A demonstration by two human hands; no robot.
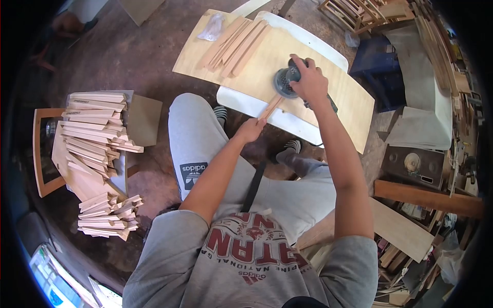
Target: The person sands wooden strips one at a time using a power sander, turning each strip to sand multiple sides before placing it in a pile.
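My left hand [250,130] grips the near end of a narrow wooden strip [271,107], which points away from me over the edge of the plywood board [349,110]. My right hand [309,81] is wrapped round the top of a dark power sander [284,82]. The sander's round base rests on the far end of the strip and hides it. Several loose wooden strips [245,49] lie side by side on the board's left part, near a clear plastic bag [212,28].
Stacked wood strips [92,128] stand on the left, with a smaller pile [108,218] nearer me. A white table [303,128] supports the board. On the right are a blue box [377,72], a speaker [413,163] and a wooden beam [426,197].
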